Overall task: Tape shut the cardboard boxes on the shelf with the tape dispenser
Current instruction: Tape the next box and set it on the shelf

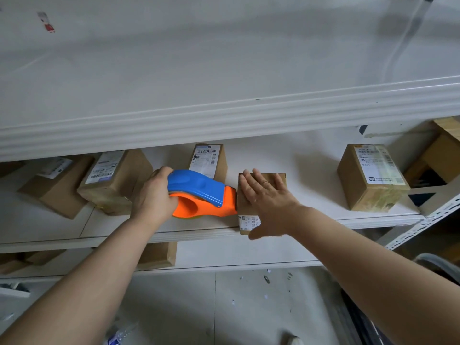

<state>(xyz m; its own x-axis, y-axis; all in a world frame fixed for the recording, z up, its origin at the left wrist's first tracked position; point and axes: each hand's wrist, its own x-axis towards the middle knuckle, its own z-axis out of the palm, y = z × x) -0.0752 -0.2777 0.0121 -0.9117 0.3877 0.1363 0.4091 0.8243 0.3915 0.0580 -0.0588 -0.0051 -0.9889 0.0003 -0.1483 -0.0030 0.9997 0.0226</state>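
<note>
Your left hand (153,197) clamps tape dispenser (199,191), 9 o'clock of box (277,179); flat, spread-fingered right hand (266,202) may let box skid.

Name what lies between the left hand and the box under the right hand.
The tape dispenser, its orange nose against the box, in the head view.

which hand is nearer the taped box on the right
Right: right hand sits left of the taped box; left hand grips the tape dispenser farther left.
</note>
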